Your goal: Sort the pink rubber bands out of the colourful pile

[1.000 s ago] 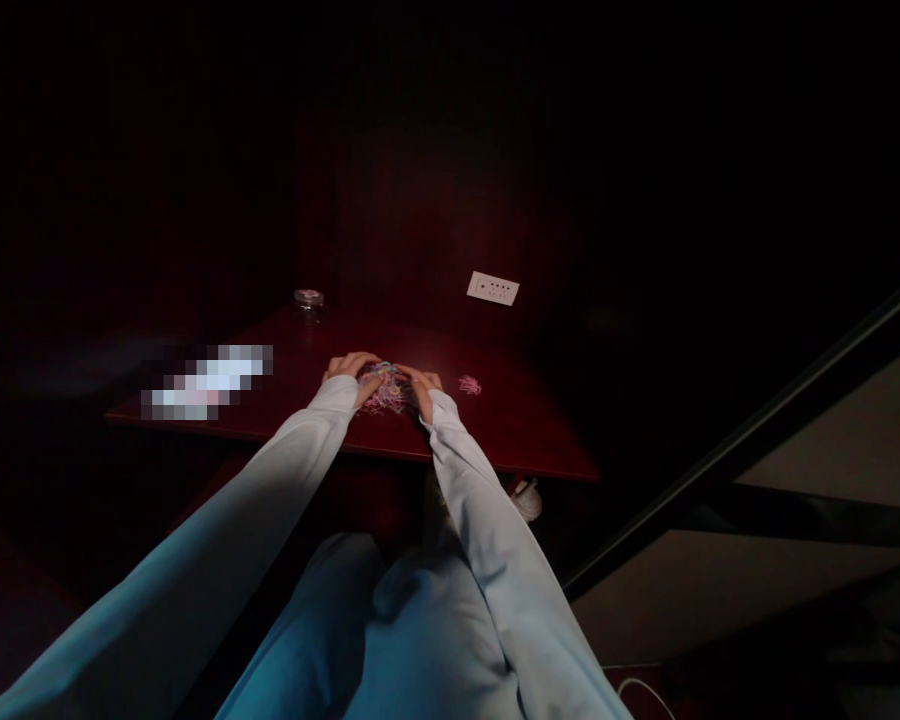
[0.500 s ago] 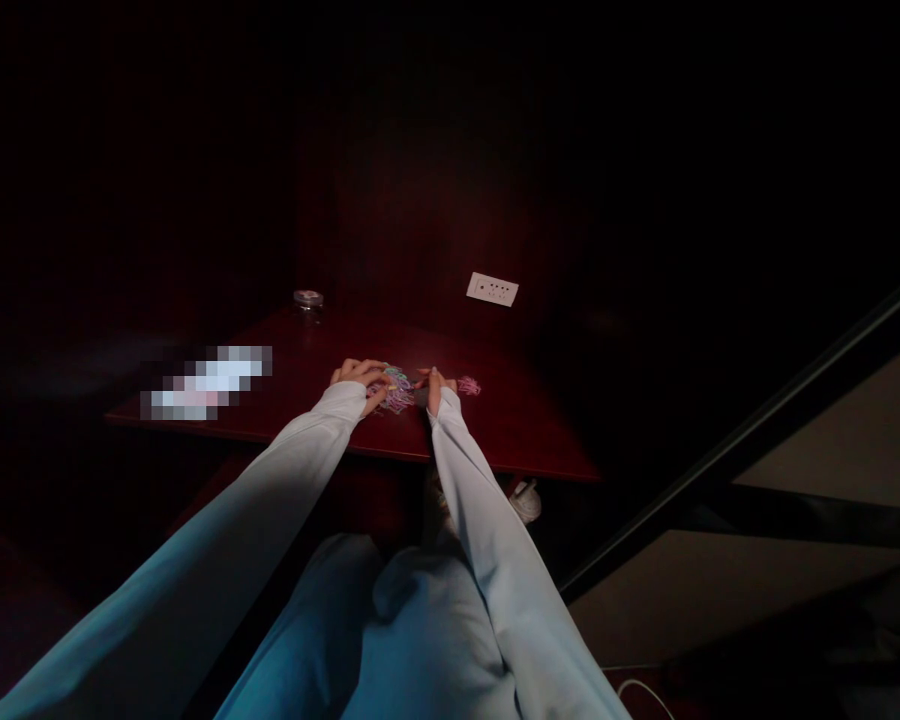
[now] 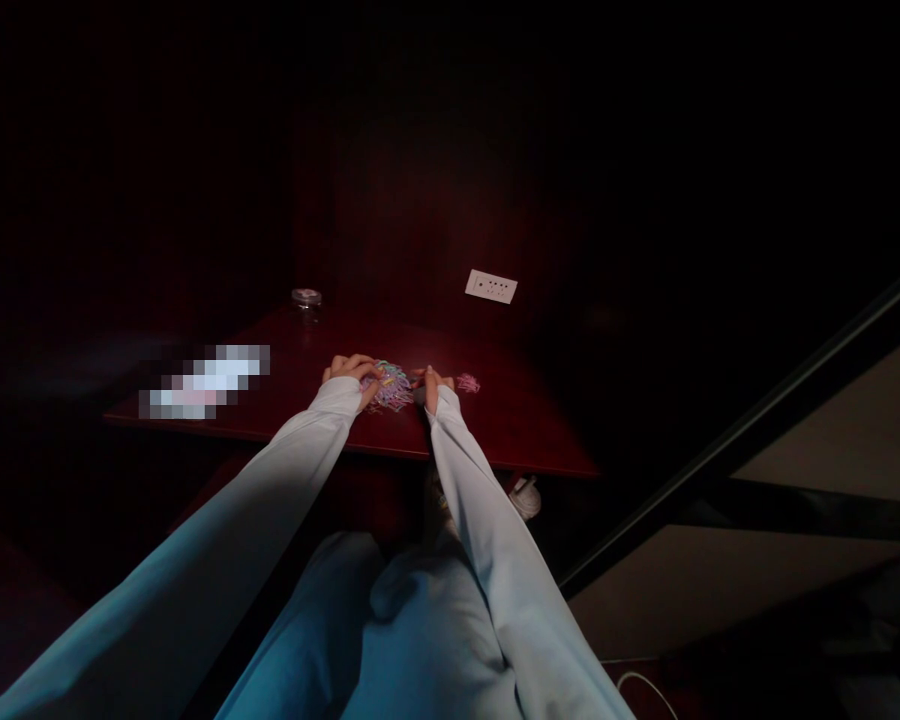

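Head view, slim multicoloured pieces [image 3: 393, 388] heaped, pointing many ways, hands [image 3: 347, 369] curled, grasp unclear

No lettering, numbers or brand legible. Top of the jar lid [image 3: 306, 296], back of the counter [image 3: 510, 430], possibly printed, too small and dim to read. Bright patch [image 3: 225, 375] at left pixelated beyond reading; wall socket plate [image 3: 491, 287] likewise yields no text.
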`<state>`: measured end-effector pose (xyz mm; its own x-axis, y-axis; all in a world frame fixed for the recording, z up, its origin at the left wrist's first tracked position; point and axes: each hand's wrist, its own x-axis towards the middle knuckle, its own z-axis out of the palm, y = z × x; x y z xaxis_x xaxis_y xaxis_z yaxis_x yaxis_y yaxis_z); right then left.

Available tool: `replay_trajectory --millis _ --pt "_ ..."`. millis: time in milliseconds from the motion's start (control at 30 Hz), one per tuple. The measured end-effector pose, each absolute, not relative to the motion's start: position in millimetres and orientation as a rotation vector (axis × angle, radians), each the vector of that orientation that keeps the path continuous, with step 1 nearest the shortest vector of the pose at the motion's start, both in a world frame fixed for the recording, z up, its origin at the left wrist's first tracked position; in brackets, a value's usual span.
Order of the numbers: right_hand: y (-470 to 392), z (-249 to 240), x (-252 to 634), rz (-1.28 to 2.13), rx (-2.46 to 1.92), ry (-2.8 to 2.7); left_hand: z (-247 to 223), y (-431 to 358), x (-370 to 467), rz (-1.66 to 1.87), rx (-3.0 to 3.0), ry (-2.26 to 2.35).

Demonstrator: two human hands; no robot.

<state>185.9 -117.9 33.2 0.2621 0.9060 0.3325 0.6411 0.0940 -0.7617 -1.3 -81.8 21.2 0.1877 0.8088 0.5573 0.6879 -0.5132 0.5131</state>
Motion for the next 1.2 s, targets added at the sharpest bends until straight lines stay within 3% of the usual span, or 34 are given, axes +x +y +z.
replay_trajectory --millis 567,833,1200 --pt "-114 31 188 0.369 -1.582 -1.501 16 -71 -3 1.389 2.215 1.370" --pt "-122 37 184 0.450 -1.408 -1.712 11 -54 -11 1.577 1.701 1.537" --pt "-139 44 176 0.376 -1.406 -1.817 13 -46 -8 1.705 1.343 1.310"
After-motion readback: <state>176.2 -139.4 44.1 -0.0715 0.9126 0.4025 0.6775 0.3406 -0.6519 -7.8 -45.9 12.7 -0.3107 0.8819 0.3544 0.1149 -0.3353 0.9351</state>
